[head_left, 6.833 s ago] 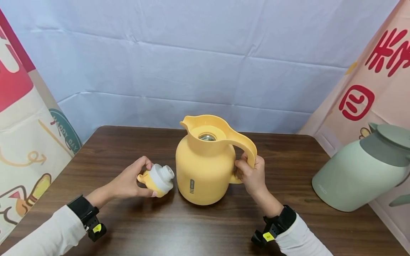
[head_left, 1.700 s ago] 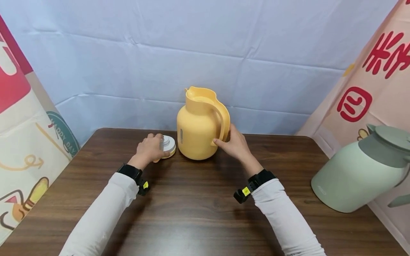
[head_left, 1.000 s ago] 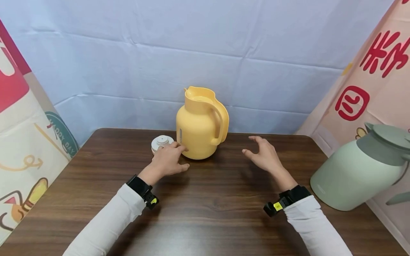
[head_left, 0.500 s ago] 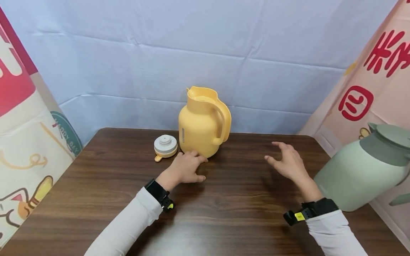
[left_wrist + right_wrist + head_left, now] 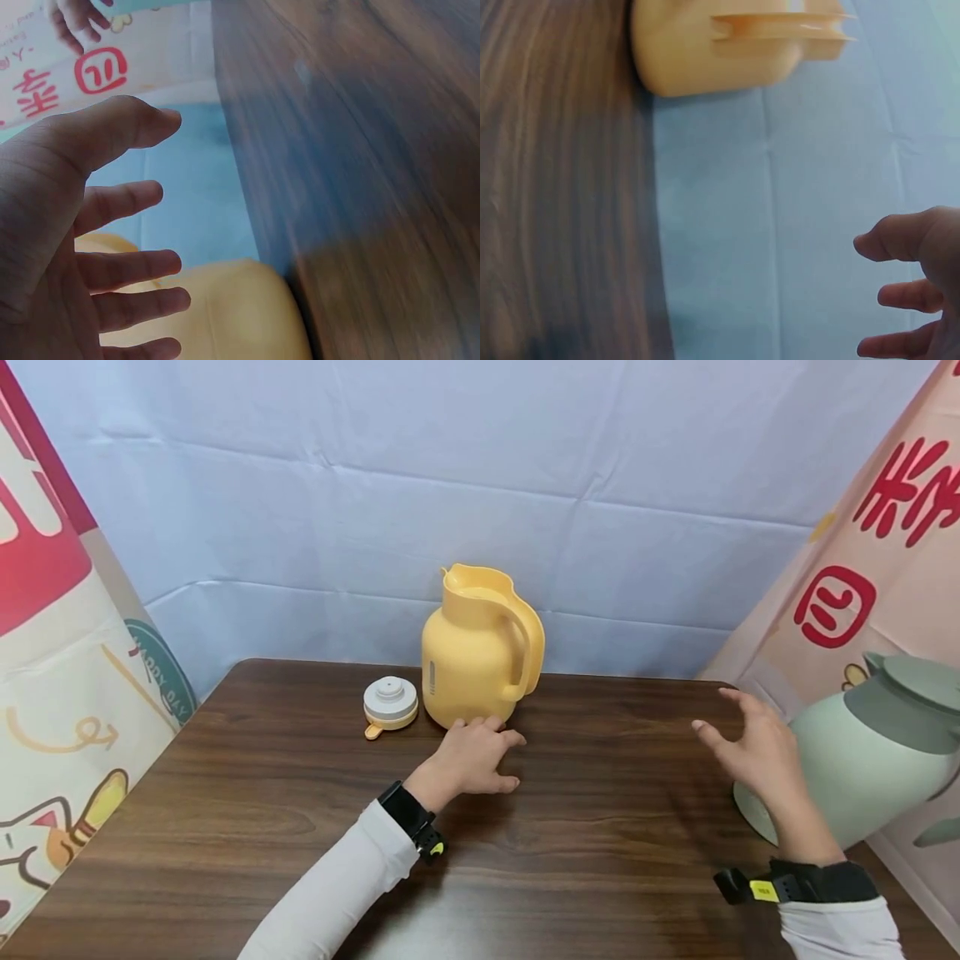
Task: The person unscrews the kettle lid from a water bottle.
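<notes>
A yellow jug (image 5: 468, 652) stands upright near the table's back edge, its handle on the right and its top uncovered. Left of it lies a round white and yellow stopper (image 5: 390, 702), white side up, a small yellow tab at its front. My left hand (image 5: 472, 758), fingers spread and holding nothing, overlaps the jug's base in the head view. Its fingers (image 5: 135, 270) are apart from each other in the left wrist view. My right hand (image 5: 761, 752) holds nothing; thumb and fingers are parted, and it overlaps the left side of a pale green jug (image 5: 862, 752).
The brown wooden table (image 5: 300, 827) reaches back to a pale blue cloth (image 5: 337, 527). Printed cloths hang at the left (image 5: 60, 710) and right (image 5: 840, 552). The green jug stands near the table's right edge, with a grey-green lid.
The stopper and the yellow jug were set down at the back and let go. Both hands then moved right, the right one to the green jug, the left one across the yellow jug's front.
</notes>
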